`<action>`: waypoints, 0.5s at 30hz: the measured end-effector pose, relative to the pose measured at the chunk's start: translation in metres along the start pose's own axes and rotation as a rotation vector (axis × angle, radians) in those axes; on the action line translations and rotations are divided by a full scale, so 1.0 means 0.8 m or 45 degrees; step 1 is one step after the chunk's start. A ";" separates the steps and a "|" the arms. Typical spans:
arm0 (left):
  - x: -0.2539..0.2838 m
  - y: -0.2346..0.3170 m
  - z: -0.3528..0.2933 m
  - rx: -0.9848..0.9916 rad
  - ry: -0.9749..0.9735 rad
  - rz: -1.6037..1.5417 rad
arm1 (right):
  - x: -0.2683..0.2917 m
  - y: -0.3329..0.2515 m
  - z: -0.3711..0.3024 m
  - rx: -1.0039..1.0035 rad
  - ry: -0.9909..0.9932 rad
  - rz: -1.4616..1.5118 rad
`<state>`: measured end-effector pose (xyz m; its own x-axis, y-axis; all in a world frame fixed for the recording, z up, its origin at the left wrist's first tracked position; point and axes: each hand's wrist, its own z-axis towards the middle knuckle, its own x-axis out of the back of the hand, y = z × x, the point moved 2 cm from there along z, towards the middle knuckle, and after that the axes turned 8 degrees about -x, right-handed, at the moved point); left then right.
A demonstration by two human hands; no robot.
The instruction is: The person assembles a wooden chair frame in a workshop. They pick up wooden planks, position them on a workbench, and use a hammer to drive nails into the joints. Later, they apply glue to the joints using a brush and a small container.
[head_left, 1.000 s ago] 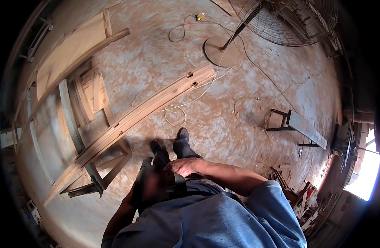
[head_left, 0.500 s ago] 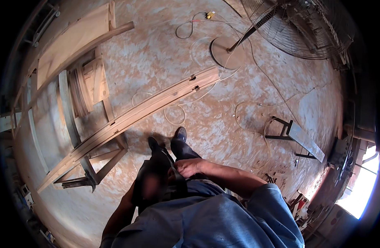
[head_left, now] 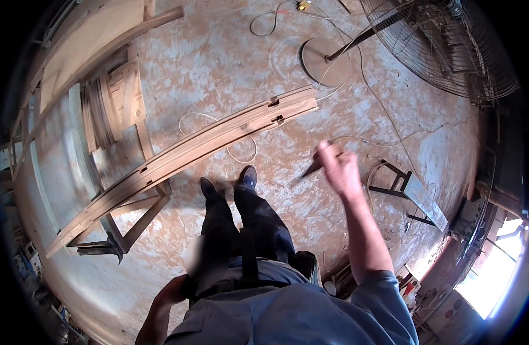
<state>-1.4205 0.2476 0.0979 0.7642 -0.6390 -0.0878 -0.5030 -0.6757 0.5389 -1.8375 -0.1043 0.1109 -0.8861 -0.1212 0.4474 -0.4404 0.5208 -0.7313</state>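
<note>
My right hand [head_left: 339,167] is raised out in front over the floor, its fingers closed on a dark, pointed thing [head_left: 313,168] that is blurred; I cannot make out its kind. My left hand [head_left: 175,289] is down by my left hip, beside a dark shape at the waist, and its fingers are hidden. Ahead of me two long wooden beams [head_left: 213,141] lie side by side, with notches cut near their far ends. A dark-legged wooden trestle [head_left: 145,221] bears them at the left. Neither hand touches the beams.
A large caged fan [head_left: 443,52] on a round base [head_left: 326,62] stands at the far right. Cables [head_left: 385,123] trail over the floor. A narrow metal-topped bench [head_left: 420,198] is to the right. At left, wooden strips [head_left: 100,115] lie on a rack near a large panel [head_left: 95,49].
My right hand has left the waist and swung up and forward to the right, the dark pointed thing now showing in it. My left hand has dropped back to the hip.
</note>
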 end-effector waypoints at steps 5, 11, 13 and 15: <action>-0.021 -0.074 -0.033 0.196 -0.157 -0.684 | 0.015 -0.040 0.026 0.295 0.003 0.725; 0.032 -0.036 -0.010 0.086 -0.221 -0.179 | -0.012 -0.029 0.061 0.330 -0.068 0.857; 0.095 -0.038 0.014 -0.153 0.128 0.874 | -0.014 -0.021 0.068 0.335 -0.056 0.788; 0.156 0.065 0.029 0.100 0.983 0.475 | -0.016 -0.020 0.068 0.370 -0.132 0.799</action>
<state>-1.3605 0.1239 0.0953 0.5898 -0.4147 0.6929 -0.7804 -0.5133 0.3570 -1.8271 -0.1569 0.0891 -0.9885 0.0407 -0.1453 0.1509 0.2738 -0.9499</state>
